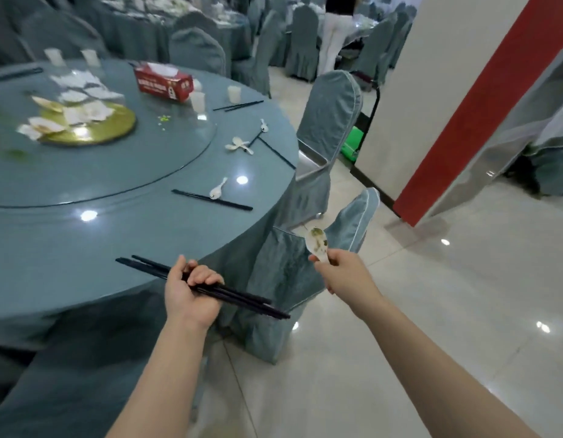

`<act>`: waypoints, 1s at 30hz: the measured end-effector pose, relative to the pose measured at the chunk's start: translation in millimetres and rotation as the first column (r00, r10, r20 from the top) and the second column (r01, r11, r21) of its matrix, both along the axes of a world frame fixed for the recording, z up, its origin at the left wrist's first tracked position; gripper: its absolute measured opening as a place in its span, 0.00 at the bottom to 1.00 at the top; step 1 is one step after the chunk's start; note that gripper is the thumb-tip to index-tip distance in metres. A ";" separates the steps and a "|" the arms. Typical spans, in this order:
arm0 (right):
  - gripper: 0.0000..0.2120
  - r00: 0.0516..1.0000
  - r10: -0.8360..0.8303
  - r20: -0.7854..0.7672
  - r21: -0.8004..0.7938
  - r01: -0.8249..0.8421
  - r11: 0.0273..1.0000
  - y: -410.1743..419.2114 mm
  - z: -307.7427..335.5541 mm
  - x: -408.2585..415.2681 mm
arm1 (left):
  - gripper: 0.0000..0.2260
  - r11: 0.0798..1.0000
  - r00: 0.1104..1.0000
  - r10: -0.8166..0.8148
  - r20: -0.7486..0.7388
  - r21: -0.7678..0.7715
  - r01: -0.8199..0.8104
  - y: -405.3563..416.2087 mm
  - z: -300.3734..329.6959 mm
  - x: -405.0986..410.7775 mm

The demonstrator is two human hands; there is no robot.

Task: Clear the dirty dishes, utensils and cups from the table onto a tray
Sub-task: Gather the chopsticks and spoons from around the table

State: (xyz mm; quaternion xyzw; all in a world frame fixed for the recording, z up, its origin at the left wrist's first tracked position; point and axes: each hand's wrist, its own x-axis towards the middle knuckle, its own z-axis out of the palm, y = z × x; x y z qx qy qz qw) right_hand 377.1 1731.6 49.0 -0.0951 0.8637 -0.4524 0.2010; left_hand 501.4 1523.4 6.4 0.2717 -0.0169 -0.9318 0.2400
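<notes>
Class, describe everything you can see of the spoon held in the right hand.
The spoon is a white, glossy soup spoon, apparently ceramic, with a deep oval bowl. Greenish food residue smears the bowl. The right hand pinches its short handle, bowl upward and facing the camera, off the table's edge, in front of a covered chair.

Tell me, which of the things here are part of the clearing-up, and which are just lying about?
Part of the job:
- chopsticks held in the left hand
- dirty spoon held in the right hand
- chopsticks on the table
- white spoons
- cups

Just lying about:
- red tissue box
- covered chairs
</notes>
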 end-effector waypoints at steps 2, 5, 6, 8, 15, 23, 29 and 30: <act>0.08 0.998 0.069 0.000 -0.011 -0.069 0.998 -27.1 -3.1 -14.5 | 0.16 0.997 0.997 0.081 0.009 0.008 -0.081 -12.8 -2.5 4.1; 0.09 0.979 0.201 -0.040 0.044 -0.200 0.979 -63.8 -14.8 -37.4 | 0.14 0.981 0.980 0.194 0.045 0.018 -0.195 -35.5 -7.4 2.2; 0.10 0.967 0.250 -0.058 0.085 -0.245 0.966 -75.8 -19.2 -45.5 | 0.14 0.973 0.972 0.226 0.055 0.021 -0.228 -43.7 -8.4 -0.9; 0.12 0.945 0.317 -0.074 0.174 -0.301 0.938 -100.0 -27.6 -60.4 | 0.13 0.961 0.959 0.275 0.068 0.026 -0.277 -61.8 -9.1 -7.5; 0.11 0.905 0.418 -0.083 0.315 -0.374 0.872 -174.9 -58.4 -107.1 | 0.13 0.949 0.943 0.315 0.111 -0.009 -0.316 -123.2 -9.7 -39.2; 0.11 0.877 0.476 -0.068 0.445 -0.400 0.801 -227.6 -84.5 -156.5 | 0.12 0.932 0.912 0.362 0.193 -0.055 -0.358 -168.6 -12.3 -55.7; 0.08 0.844 0.525 -0.114 0.546 -0.388 0.742 -280.3 -118.3 -199.5 | 0.11 0.911 0.877 0.407 0.254 -0.048 -0.409 -194.6 -13.4 -59.2; 0.08 0.839 0.534 -0.104 0.549 -0.400 0.734 -287.4 -126.4 -205.6 | 0.11 0.912 0.873 0.406 0.272 -0.053 -0.408 -198.8 -14.0 -60.5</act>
